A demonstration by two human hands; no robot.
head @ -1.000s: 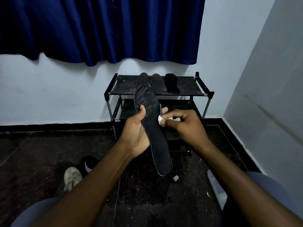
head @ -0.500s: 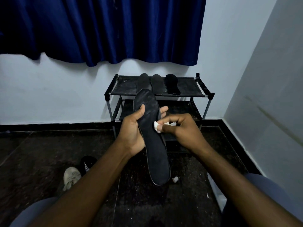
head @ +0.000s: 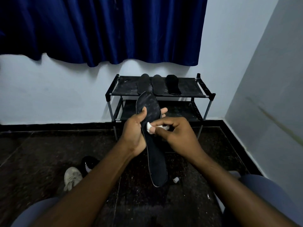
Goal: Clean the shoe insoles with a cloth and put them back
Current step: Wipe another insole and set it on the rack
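Your left hand (head: pixel 133 133) holds the long black insole (head: pixel 151 136) in front of you, thumb on top and fingers behind it. Your right hand (head: pixel 176 133) pinches a small white cloth (head: pixel 149 128) and presses it on the middle of the insole. Two shoes (head: pixel 78 172) sit on the floor (head: pixel 49 153) to your left. Farther back, three more insoles (head: pixel 159 85) lie side by side on the top shelf of the rack (head: pixel 188 86).

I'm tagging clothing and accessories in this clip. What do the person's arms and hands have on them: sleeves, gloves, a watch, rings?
Nothing shows on either. The left hand and right hand are bare, with no gloves, and no rings visible on the fingers in view. Both forearms are uncovered down to the bottom of the frame: no sleeve cuffs, no watch or bracelet at the wrists.
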